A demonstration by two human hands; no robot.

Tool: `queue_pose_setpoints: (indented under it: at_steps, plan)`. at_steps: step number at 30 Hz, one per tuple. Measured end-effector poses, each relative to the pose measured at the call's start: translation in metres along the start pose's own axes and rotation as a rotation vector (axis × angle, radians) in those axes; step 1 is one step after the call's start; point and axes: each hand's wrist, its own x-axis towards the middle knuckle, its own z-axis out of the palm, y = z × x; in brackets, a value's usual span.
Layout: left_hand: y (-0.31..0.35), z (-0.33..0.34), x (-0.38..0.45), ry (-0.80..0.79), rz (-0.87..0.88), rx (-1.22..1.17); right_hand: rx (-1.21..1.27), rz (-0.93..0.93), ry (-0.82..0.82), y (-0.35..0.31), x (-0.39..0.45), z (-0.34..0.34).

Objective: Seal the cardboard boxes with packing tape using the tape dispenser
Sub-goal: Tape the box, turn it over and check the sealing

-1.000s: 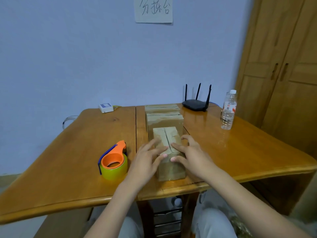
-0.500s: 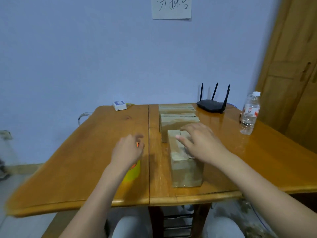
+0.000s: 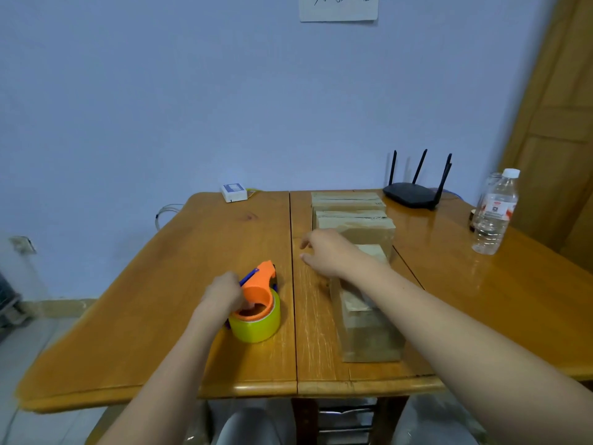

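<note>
The tape dispenser is being grasped before the nearest box is sealed.

Left of the nearest box (image 3: 369, 329), the tape dispenser (image 3: 256, 303) on the bench (image 3: 160, 316) is grasped by the left hand (image 3: 221, 295); it should be held firmly while the released right hand (image 3: 327, 252) steadies the flaps.

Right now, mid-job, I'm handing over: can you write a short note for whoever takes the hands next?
Left hand: gripping the tape dispenser, which sits on the table.
Right hand: open, over the far end of the nearest box, holding nothing.
Two more boxes lie in a row behind it.
Done: dispenser in hand.
Left: no tape visible on the nearest box; tape its seam, then check the others, whose seams I can't make out.
</note>
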Motion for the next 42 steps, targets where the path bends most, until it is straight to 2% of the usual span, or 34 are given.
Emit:
queue_pose_setpoints:
  at_steps: [5, 7, 11, 17, 21, 30, 38, 42]
  plan:
    - [0.006, -0.021, -0.013, 0.028, 0.153, -0.348, 0.259, -0.062, 0.132, 0.003, -0.018, -0.024]
    - [0.011, -0.037, -0.027, -0.014, 0.247, -0.463, 0.352, -0.091, 0.176, 0.001, -0.026, -0.041]
    - [0.018, -0.055, -0.038, -0.128, 0.441, -0.396, 0.375, -0.135, 0.173, 0.002, -0.032, -0.07]
    - [0.028, -0.049, -0.04, -0.212, 0.549, -0.396, 0.313, -0.14, 0.139, 0.012, -0.034, -0.07]
    - [0.028, -0.047, -0.044, -0.27, 0.613, -0.403, 0.368, -0.114, 0.159, 0.021, -0.038, -0.064]
    - [0.03, -0.055, -0.044, -0.395, 0.631, -0.345, 0.504, -0.132, -0.001, 0.031, -0.051, -0.068]
    - [0.039, -0.06, -0.047, -0.55, 0.627, -0.247, 0.55, -0.134, 0.013, 0.035, -0.059, -0.072]
    - [0.045, -0.064, -0.048, -0.569, 0.644, -0.211, 0.565, -0.125, 0.017, 0.041, -0.061, -0.077]
